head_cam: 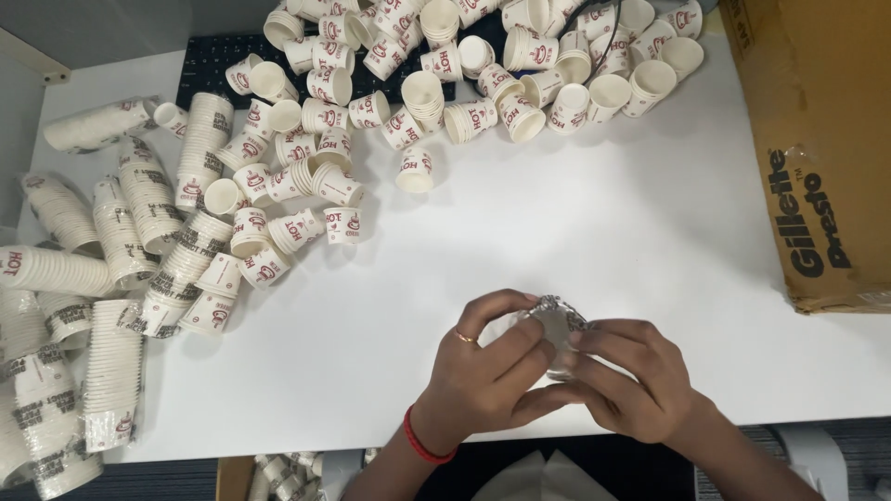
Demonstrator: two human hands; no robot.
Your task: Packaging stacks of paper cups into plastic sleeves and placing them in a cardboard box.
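One paper cup [555, 327] is gripped between the left hand [490, 366] and the right hand [631, 376] at six o'clock on the white table [594, 223], fingers closed on its rim; its axis cannot be told. Loose cups [418, 83], too many to count, are heaped at twelve o'clock.

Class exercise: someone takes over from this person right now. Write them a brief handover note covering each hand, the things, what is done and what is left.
Left hand and right hand: both grip one small foil-covered cup over the white table.
Loose paper cups lie piled at the far edge, wrapped cup sleeves on the left, a cardboard box on the right.
Done: no finished cups visible.
Left: the whole pile.
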